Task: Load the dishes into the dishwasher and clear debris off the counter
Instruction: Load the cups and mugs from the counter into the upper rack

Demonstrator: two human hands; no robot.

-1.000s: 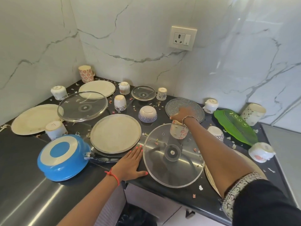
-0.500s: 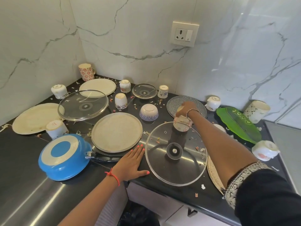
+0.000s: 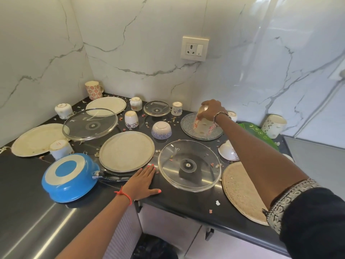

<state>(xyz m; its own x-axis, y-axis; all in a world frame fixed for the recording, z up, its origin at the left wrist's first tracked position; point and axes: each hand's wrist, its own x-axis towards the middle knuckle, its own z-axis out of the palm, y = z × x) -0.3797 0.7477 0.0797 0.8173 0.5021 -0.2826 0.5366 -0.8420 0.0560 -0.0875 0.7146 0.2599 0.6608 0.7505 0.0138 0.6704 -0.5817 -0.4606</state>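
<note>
Well, blue pan [image 3: 69, 177] upside down at left; L hand [image 3: 142, 182] flat, fingers straight, on counter [image 3: 177, 200] edge betw. pan handle & big glass lid [image 3: 188, 165]; R hand [image 3: 211, 109] grips inverted cup [image 3: 202, 126], tilted, over grey plate [image 3: 188, 124]; debris [image 3: 217, 203] scattered round.

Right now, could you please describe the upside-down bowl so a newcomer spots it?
From the wall socket, look down and slightly left to the black counter. The bowl sits behind the front glass lid, between the middle beige plate and the glittery grey plate. Unlike the cups nearby, it is low and wide with a blue lattice band.
</note>
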